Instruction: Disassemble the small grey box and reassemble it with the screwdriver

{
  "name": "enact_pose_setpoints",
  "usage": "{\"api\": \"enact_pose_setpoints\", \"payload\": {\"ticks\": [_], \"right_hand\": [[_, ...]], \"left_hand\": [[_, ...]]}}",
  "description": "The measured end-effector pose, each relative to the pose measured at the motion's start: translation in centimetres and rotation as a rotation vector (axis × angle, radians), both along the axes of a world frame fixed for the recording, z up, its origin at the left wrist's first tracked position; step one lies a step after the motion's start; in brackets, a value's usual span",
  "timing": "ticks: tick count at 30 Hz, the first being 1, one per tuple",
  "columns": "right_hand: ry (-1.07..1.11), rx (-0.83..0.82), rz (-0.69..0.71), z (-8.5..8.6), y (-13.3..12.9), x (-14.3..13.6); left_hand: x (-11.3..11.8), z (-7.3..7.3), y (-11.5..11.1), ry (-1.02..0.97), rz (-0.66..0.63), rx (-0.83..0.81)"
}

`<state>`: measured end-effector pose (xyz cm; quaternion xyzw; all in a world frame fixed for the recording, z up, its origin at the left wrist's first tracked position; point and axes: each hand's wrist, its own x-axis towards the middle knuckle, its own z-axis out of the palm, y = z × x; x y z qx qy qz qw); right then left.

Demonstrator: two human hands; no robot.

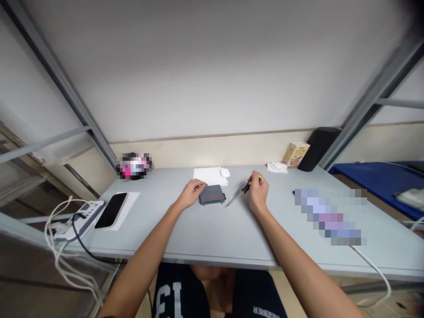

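Observation:
A small dark grey box (212,194) with reddish lettering and a row of vents along its near side lies on the grey table. My left hand (191,193) is at the box's left edge, its fingertips touching the upper left corner. In my right hand (258,191) is a screwdriver (245,189) with a black and yellow handle, its fingers wrapped round the grip. The metal shaft slants down to the left, and its tip is just right of the box, apart from it.
White paper (207,174) and a white case (225,172) lie behind the box. At left are a phone (111,210) and a power strip (79,223) with cables. A yellow carton (296,154), tissue (277,167) and black cylinder (318,148) stand back right. Blurred items lie on both sides.

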<state>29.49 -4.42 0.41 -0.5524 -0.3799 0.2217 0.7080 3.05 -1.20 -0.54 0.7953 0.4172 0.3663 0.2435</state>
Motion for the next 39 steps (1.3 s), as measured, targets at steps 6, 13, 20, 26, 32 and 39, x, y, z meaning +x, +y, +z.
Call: {"api": "enact_pose_setpoints", "payload": {"ticks": [6, 13, 20, 26, 32, 39], "right_hand": [[-0.223, 0.092, 0.028, 0.6, -2.8, -2.0], [-0.196, 0.057, 0.241, 0.5, -3.0, -2.5], [-0.169, -0.028, 0.47, 0.1, -3.2, -3.7], [-0.027, 0.029, 0.207, 0.4, -2.4, -1.7], [-0.024, 0.005, 0.112, 0.1, -2.0, -0.7], [0.05, 0.005, 0.193, -0.2, -1.7, -1.1]], "left_hand": [[-0.3, 0.0, -0.9, -0.041, 0.086, 0.072], [-0.5, -0.1, -2.9, 0.035, -0.03, 0.073], [-0.5, 0.0, -3.2, -0.006, -0.044, 0.074], [-0.5, 0.2, -3.2, -0.011, -0.04, 0.026], [-0.5, 0.0, -3.0, 0.007, -0.018, 0.049], [-0.5, 1.1, -4.1, 0.093, -0.013, 0.186]]}}
